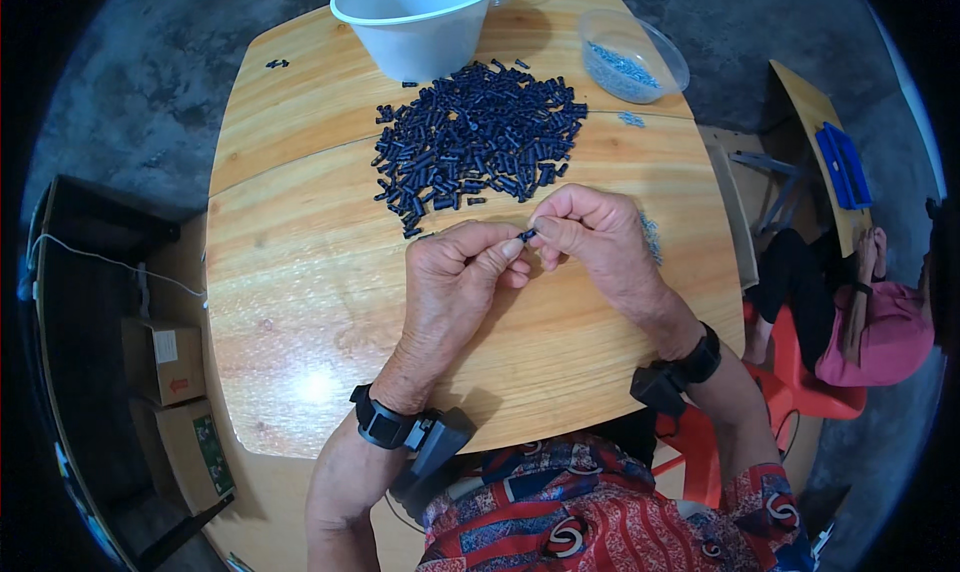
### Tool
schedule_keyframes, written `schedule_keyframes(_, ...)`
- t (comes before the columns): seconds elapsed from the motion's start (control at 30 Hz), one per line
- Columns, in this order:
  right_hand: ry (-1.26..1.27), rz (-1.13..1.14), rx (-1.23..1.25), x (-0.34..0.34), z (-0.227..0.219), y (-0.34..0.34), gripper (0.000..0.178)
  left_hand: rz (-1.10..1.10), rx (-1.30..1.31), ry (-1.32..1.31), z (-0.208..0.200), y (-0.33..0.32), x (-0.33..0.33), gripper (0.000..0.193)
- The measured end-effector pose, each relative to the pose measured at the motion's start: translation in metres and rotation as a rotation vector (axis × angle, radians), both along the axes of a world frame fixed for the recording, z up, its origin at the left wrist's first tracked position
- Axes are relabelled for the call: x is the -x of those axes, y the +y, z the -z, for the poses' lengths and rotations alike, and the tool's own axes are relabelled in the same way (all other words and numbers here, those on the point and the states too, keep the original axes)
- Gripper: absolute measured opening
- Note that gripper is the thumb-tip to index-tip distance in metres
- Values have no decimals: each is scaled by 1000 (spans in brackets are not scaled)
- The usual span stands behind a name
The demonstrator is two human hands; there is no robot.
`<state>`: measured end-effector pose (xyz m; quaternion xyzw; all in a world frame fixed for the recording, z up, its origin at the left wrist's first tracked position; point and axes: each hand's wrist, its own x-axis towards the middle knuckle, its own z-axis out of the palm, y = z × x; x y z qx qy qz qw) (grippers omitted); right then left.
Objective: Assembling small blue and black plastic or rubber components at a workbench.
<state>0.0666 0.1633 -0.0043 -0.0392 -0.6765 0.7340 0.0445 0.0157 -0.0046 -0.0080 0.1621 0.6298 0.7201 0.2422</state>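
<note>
Over the middle of the table, my left hand (455, 277) pinches a small black cylindrical part (527, 236) between thumb and forefinger. My right hand (598, 240) is closed at the other end of the same part; whether its fingertips also hold something smaller is hidden. Just beyond both hands spreads a big heap of similar black parts (480, 137). Beside my right hand, partly covered by it, lie several small silvery-blue pieces (651, 238), too small to make out exactly.
Behind the heap stands a white plastic tub (420, 42). A clear bowl (655, 90) with small silvery-blue pieces sits at the far right, a few loose pieces (631, 119) near it. Several black parts (277, 64) lie far left. On the right, another person (870, 337) sits by a board with a blue tray (845, 167).
</note>
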Motion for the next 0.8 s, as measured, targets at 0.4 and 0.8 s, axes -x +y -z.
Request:
schedule_keyframes(0.4,27,6,-124,7,4,1,7,-43,22,-16,-1,3,2,12)
schedule_keyframes(0.8,350,157,-556,5,-7,1,7,-18,-20,-222,-8,2,5,14)
